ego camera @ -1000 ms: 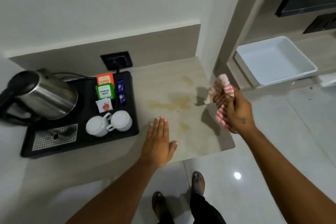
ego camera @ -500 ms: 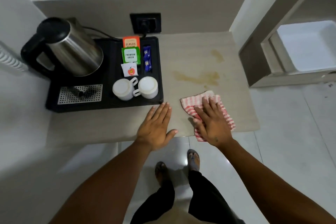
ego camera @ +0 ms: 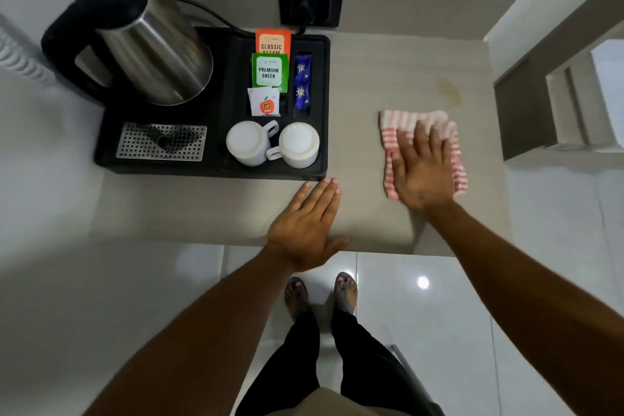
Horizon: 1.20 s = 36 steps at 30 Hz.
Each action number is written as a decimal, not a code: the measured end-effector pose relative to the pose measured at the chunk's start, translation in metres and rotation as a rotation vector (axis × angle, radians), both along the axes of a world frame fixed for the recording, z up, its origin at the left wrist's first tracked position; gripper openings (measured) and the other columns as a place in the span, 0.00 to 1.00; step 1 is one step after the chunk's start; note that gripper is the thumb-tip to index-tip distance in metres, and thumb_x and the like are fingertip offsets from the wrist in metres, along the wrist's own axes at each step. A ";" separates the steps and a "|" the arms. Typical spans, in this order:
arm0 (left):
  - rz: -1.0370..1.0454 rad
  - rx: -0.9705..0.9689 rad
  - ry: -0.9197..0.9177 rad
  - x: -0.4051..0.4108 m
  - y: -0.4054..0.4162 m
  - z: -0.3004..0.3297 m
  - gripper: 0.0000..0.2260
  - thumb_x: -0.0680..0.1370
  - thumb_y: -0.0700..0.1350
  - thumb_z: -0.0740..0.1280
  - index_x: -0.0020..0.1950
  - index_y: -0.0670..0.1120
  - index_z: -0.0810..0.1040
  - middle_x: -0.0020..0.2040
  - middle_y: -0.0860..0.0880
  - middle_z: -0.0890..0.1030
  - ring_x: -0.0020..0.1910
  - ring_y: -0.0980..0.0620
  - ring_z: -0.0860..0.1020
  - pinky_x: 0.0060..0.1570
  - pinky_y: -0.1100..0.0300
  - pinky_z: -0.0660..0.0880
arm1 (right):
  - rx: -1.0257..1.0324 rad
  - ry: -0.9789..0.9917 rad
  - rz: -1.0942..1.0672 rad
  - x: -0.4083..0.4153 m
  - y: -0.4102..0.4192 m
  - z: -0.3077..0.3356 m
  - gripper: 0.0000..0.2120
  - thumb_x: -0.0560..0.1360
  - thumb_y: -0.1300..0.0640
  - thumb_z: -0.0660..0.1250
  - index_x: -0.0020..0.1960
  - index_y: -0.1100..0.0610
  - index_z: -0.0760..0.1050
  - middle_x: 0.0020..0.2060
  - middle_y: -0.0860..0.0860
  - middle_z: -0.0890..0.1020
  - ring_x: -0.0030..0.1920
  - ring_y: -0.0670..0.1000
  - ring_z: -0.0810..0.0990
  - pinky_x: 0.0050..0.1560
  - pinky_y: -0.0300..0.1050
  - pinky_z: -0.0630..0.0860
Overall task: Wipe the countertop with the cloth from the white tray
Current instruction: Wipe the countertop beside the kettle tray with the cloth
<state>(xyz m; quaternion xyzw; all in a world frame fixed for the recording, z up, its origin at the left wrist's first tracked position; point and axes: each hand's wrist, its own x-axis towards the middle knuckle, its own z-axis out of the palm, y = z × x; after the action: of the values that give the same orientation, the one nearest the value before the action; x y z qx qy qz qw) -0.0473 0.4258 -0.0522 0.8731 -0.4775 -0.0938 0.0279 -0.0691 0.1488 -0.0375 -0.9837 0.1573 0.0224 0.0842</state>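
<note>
A red-and-white striped cloth (ego camera: 398, 127) lies spread on the beige countertop (ego camera: 358, 84), right of the middle. My right hand (ego camera: 422, 169) presses flat on the cloth with fingers spread. A yellowish stain (ego camera: 449, 91) shows on the countertop just beyond the cloth. My left hand (ego camera: 309, 226) rests flat on the countertop near its front edge, fingers together, holding nothing. The white tray (ego camera: 607, 84) is only partly in view at the right edge, on a lower shelf.
A black tray (ego camera: 216, 169) at the left holds a steel kettle (ego camera: 145, 40), two upturned white cups (ego camera: 273, 145), tea sachets (ego camera: 270, 71) and a drip grate (ego camera: 162, 142). A wall socket (ego camera: 310, 3) sits behind. My feet (ego camera: 320, 290) stand on glossy floor tiles below.
My right hand brought the cloth down from the air onto the countertop, then slid it away from me over the larger stain. My left hand stayed flat in place.
</note>
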 end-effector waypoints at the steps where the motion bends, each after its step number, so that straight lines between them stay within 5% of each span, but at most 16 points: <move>1: -0.016 -0.008 -0.005 0.000 -0.001 0.000 0.39 0.83 0.66 0.50 0.82 0.38 0.53 0.84 0.38 0.57 0.84 0.42 0.52 0.83 0.43 0.49 | -0.004 0.017 0.037 -0.012 0.012 -0.001 0.30 0.84 0.44 0.47 0.82 0.57 0.63 0.80 0.64 0.60 0.80 0.69 0.53 0.78 0.71 0.50; 4: -0.067 -0.048 -0.016 0.001 -0.003 -0.001 0.38 0.83 0.65 0.51 0.82 0.37 0.54 0.83 0.37 0.58 0.83 0.40 0.53 0.82 0.43 0.51 | -0.017 0.085 0.124 -0.005 0.035 0.000 0.30 0.85 0.41 0.45 0.84 0.49 0.53 0.83 0.60 0.53 0.82 0.65 0.48 0.75 0.75 0.41; 8: -0.079 -0.089 0.002 0.003 -0.002 -0.003 0.37 0.84 0.64 0.51 0.82 0.37 0.55 0.83 0.36 0.59 0.83 0.39 0.54 0.82 0.43 0.51 | -0.028 0.120 0.251 0.074 0.029 0.002 0.29 0.85 0.39 0.41 0.85 0.46 0.49 0.84 0.57 0.48 0.83 0.61 0.44 0.76 0.76 0.42; 12: -0.094 -0.076 0.009 0.004 -0.002 -0.004 0.36 0.84 0.62 0.53 0.81 0.35 0.56 0.82 0.35 0.59 0.83 0.38 0.54 0.82 0.43 0.52 | 0.045 0.139 -0.087 0.121 -0.036 0.008 0.35 0.84 0.39 0.45 0.85 0.56 0.45 0.84 0.58 0.48 0.83 0.62 0.44 0.77 0.72 0.41; 17: -0.134 -0.052 0.002 0.005 -0.004 0.000 0.35 0.85 0.60 0.51 0.81 0.34 0.55 0.82 0.34 0.58 0.83 0.36 0.53 0.82 0.42 0.52 | 0.079 0.139 -0.245 0.059 -0.085 0.009 0.41 0.80 0.34 0.40 0.84 0.59 0.49 0.83 0.60 0.49 0.83 0.62 0.45 0.78 0.68 0.40; 22: -0.128 -0.044 0.019 0.006 -0.008 -0.002 0.35 0.85 0.61 0.50 0.82 0.35 0.52 0.84 0.35 0.54 0.84 0.38 0.49 0.82 0.42 0.51 | 0.033 0.148 -0.061 -0.013 -0.019 0.010 0.39 0.81 0.38 0.42 0.84 0.61 0.52 0.82 0.63 0.52 0.82 0.64 0.47 0.79 0.68 0.44; 27: -0.137 -0.047 0.023 0.007 -0.012 -0.002 0.36 0.84 0.61 0.50 0.82 0.36 0.53 0.83 0.35 0.55 0.84 0.39 0.50 0.83 0.44 0.48 | 0.017 0.152 0.135 0.023 0.009 0.008 0.35 0.83 0.36 0.44 0.85 0.54 0.49 0.83 0.60 0.47 0.83 0.62 0.42 0.79 0.66 0.41; 31: -0.127 -0.056 0.031 0.008 -0.012 0.000 0.36 0.84 0.62 0.50 0.82 0.36 0.54 0.83 0.35 0.56 0.84 0.39 0.50 0.83 0.45 0.48 | 0.048 0.122 -0.110 0.067 -0.060 0.015 0.37 0.82 0.34 0.53 0.84 0.52 0.55 0.82 0.65 0.49 0.82 0.67 0.45 0.80 0.66 0.41; 36: -0.126 -0.026 0.041 0.009 -0.012 -0.001 0.36 0.85 0.62 0.48 0.82 0.36 0.51 0.84 0.36 0.53 0.84 0.40 0.48 0.82 0.43 0.50 | 0.048 0.089 -0.136 0.002 -0.094 0.010 0.40 0.81 0.30 0.43 0.85 0.53 0.53 0.83 0.63 0.49 0.82 0.65 0.45 0.79 0.68 0.45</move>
<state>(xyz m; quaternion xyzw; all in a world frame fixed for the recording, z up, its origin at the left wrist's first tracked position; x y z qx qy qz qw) -0.0383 0.4142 -0.0528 0.8387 -0.5322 -0.1069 0.0430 -0.0670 0.0549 -0.0271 -0.9665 0.2269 0.0641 0.1018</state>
